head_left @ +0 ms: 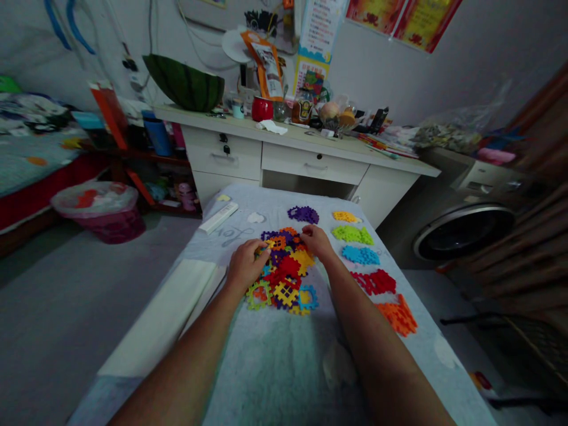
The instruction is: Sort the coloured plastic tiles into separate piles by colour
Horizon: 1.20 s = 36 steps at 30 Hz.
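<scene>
A mixed heap of colourful plastic interlocking pieces (pixel 286 275) lies in the middle of a cloth-covered table (pixel 284 361). My left hand (pixel 244 265) rests on the heap's left side with its fingers curled onto the pieces. At the heap's far right edge, my right hand (pixel 316 239) pinches among the pieces; what it holds is hidden. Sorted piles lie to the right: purple (pixel 303 214), yellow (pixel 345 217), green (pixel 353 235), blue (pixel 361 255), red (pixel 375 281) and orange (pixel 398 315).
A white remote (pixel 218 217) lies at the table's far left, a long white box (pixel 162 316) along its left edge. Beyond stands a cluttered white desk (pixel 306 155) with a watermelon half (pixel 184 83). A washing machine (pixel 465 225) is right, a pink bin (pixel 100 210) left.
</scene>
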Available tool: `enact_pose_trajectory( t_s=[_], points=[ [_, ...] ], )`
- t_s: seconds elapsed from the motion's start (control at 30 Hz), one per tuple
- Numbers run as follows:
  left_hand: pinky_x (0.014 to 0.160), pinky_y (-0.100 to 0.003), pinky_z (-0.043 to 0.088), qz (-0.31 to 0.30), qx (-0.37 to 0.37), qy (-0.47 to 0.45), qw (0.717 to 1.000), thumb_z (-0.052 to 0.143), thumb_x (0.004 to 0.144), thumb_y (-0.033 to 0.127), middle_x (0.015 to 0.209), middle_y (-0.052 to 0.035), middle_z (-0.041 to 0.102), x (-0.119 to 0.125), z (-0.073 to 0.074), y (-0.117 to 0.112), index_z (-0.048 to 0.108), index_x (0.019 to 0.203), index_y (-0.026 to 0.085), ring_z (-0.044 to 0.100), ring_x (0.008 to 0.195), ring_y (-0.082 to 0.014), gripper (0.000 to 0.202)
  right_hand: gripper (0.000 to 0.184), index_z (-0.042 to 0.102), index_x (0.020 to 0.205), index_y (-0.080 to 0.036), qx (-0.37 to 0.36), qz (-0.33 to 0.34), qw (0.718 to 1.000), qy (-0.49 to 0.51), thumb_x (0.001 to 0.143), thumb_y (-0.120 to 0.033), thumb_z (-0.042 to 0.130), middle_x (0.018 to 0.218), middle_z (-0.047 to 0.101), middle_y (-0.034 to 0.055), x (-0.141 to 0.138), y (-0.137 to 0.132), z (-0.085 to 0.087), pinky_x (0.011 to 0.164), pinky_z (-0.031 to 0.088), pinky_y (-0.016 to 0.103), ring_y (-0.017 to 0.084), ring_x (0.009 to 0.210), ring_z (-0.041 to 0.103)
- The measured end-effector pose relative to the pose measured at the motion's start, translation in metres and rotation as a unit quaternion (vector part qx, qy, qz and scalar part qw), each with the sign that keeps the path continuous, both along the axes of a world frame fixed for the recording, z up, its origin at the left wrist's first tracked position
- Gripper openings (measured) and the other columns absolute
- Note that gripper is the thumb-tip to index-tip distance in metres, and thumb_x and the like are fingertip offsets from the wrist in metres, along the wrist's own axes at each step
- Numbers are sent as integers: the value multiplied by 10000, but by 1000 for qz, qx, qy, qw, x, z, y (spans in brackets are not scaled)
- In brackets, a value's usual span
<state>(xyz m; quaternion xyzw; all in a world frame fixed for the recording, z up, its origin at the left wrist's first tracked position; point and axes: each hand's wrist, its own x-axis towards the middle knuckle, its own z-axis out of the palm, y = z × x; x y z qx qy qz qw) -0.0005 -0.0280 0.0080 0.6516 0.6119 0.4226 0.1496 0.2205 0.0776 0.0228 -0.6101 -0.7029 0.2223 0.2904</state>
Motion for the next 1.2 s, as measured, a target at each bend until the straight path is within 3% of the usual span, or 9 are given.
enact_pose_trajectory(
  t_s=[0.17, 0.37, 0.47, 0.57, 0.8, 1.07, 1.2],
  points=[
    [935, -354, 466, -6, -16, -2, 1000, 507, 851, 424, 1090, -49, 693, 1, 4, -3, 667, 976, 224, 622, 1038, -221, 284, 223, 687, 962, -184, 23, 28, 999, -38, 775, -301, 659, 914, 693, 51, -5, -13, -10, 744, 456, 279, 174, 808, 601],
    [935, -352, 463, -2, -17, 1, 1000, 508, 850, 427, 1097, -51, 688, 1, 2, -2, 663, 984, 222, 617, 1042, -221, 290, 399, 655, 1087, -181, 7, 37, 998, 41, 694, -125, 608, 904, 673, 22, 0, -19, -8, 701, 461, 254, 149, 768, 595],
    [921, -348, 465, -3, -20, 0, 1000, 515, 846, 433, 1092, -49, 686, 0, 2, -2, 663, 983, 224, 616, 1035, -222, 290, 417, 653, 1078, -182, -10, 48, 995, 89, 670, -129, 584, 785, 632, -16, 4, -24, -1, 629, 441, 238, 136, 692, 569],
    [903, -343, 471, -6, -19, 2, 1000, 517, 844, 437, 1068, -43, 687, 0, 1, -2, 664, 968, 228, 618, 1021, -219, 284, 321, 672, 963, -187, -41, 46, 990, 129, 656, -170, 582, 713, 609, -31, 5, -28, 7, 580, 417, 236, 126, 623, 544],
    [901, -342, 474, -6, -17, 3, 1000, 516, 840, 425, 1052, -46, 686, -1, 1, -1, 663, 962, 224, 622, 1005, -215, 277, 144, 579, 715, -195, -29, 66, 961, 267, 590, -242, 632, 651, 576, -44, 13, -31, 27, 629, 415, 244, 121, 630, 530],
    [891, -349, 479, -5, -16, 0, 1000, 511, 824, 438, 1039, -54, 688, 0, 2, -2, 674, 955, 220, 627, 997, -226, 302, 213, 597, 741, -192, -31, 22, 959, 282, 580, -304, 680, 610, 542, -50, 38, -51, 53, 517, 311, 235, 92, 528, 419],
    [885, -342, 480, -4, -21, 5, 1000, 504, 825, 445, 1036, -52, 687, 0, 1, -1, 673, 954, 219, 628, 990, -224, 311, 237, 577, 759, -194, -42, 38, 955, 290, 586, -298, 702, 598, 563, -46, 61, -70, 66, 516, 350, 231, 101, 539, 481]
  ],
)
